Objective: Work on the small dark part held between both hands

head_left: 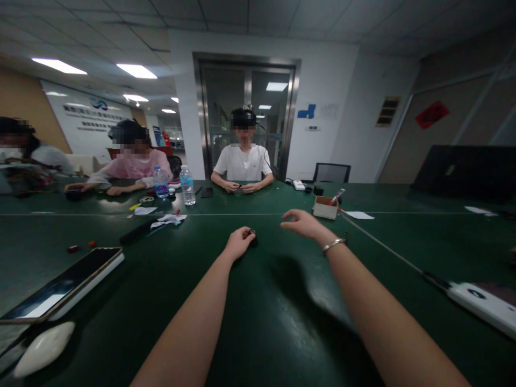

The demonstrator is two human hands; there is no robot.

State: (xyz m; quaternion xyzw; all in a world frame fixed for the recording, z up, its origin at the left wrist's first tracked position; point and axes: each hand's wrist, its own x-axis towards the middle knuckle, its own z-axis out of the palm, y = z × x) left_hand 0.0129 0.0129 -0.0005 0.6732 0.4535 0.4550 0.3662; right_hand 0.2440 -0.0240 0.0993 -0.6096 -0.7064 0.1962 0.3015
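Note:
My left hand (238,243) rests low at the middle of the dark green table (258,322), its fingers closed on a small dark object (253,236) whose details are too small to tell. To the right, my right hand (301,223) hovers above the table with its thumb and fingers apart and nothing between them. A silvery bracelet (334,246) circles the right wrist. Beyond that hand stands a small open box (324,208) with a pen-like item leaning out.
A phone (64,285) and a white mouse (45,348) lie at the left. Two bottles (187,185) stand beyond crumpled paper (168,220). A white power strip (481,306) is at the right. A person (243,164) sits opposite; others sit at the far left.

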